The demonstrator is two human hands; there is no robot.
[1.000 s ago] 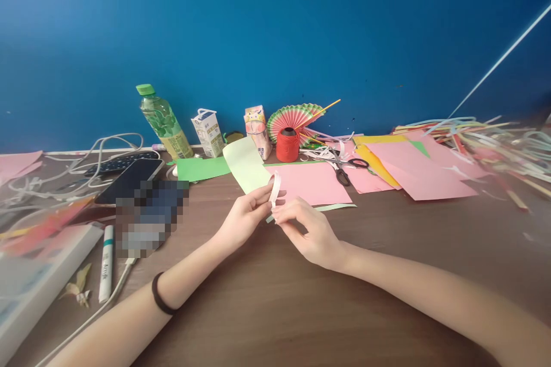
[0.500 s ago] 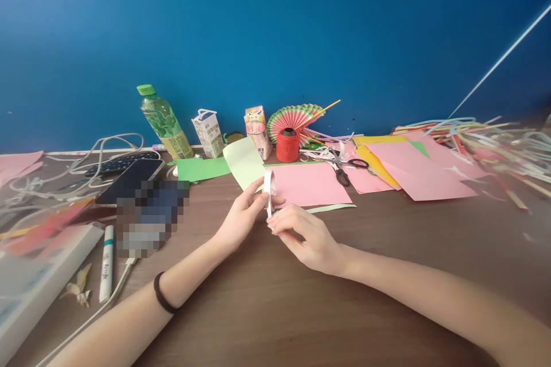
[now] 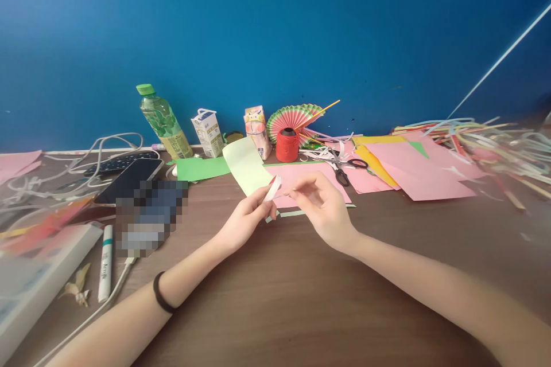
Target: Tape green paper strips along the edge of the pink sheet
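Observation:
My left hand (image 3: 244, 221) pinches a small white tape roll (image 3: 274, 188) together with the lower end of a pale green paper strip (image 3: 245, 164) that stands up from the fingers. My right hand (image 3: 326, 210) hovers just right of the roll, above a pink sheet (image 3: 310, 179). Its thumb and forefinger are pinched together, and whatever they grip is too thin to make out. Both hands are raised a little over the brown table (image 3: 301, 298).
Black scissors (image 3: 342, 170), a red thread spool (image 3: 287, 144), a paper fan (image 3: 294, 116), two small cartons and a green bottle (image 3: 163, 122) line the back. Coloured sheets and paper strips (image 3: 473, 143) lie right. A phone (image 3: 129, 180), cables and a marker (image 3: 104, 264) lie left.
My right hand has moved up and to the right, away from the tape roll. The roll has tilted in my left fingers, which stay in place.

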